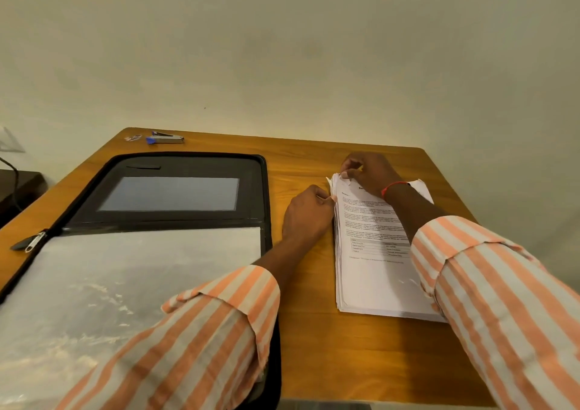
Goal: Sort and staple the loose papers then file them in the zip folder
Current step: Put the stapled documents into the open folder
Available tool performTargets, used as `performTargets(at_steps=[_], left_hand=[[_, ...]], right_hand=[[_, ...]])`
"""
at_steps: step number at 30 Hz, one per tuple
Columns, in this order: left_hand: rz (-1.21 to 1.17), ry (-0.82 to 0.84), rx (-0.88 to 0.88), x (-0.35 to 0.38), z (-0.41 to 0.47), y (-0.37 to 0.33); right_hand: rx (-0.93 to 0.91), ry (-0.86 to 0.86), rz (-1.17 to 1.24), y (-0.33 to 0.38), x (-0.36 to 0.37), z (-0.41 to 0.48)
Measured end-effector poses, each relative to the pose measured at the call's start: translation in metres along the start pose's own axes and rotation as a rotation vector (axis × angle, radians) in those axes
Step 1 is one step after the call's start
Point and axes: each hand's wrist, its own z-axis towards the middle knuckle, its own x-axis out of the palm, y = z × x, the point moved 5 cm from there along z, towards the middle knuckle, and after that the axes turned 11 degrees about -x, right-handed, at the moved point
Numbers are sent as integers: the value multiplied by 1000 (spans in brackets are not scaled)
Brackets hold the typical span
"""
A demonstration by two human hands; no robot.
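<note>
An open zip folder lies on the left half of the surface. A stack of papers lies right of it, centre-right in the frame. A stapler sits behind the folder, upper left.

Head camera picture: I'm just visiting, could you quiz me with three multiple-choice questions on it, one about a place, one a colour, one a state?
1. How is the black zip folder?
A. zipped shut B. standing upright C. lying open
2. Where is the silver-and-blue metal stapler?
A. inside the folder B. at the brown wooden table's far-left corner C. on the floor
3. Which colours stripe the shirt sleeves?
A. blue and white B. orange and off-white C. green and black
Answers: 1 C, its inner pockets show; 2 B, it lies beyond the folder, away from the white printed paper stack; 3 B, both cuffs show them.
</note>
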Motion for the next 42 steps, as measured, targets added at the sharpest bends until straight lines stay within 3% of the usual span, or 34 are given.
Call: performTargets(at_steps=[13, 21, 27, 32, 39, 42], left_hand=[[29, -6, 27, 1, 0, -2], [-44, 20, -95, 2, 8, -11], [-127, -52, 19, 4, -4, -30], [-129, 11, 45, 14, -10, -42], [-308, 32, 57, 1, -6, -46], [-404, 184, -9, 0, -3, -41]], right_hand=[[7, 2, -32, 6, 18, -3], [-29, -63, -31, 9, 6, -8], [-76, -176, -5, 20, -13, -15], [-48, -214, 35, 21, -23, -19], [23, 42, -26, 9, -43, -24], [40, 34, -28, 14, -62, -26]])
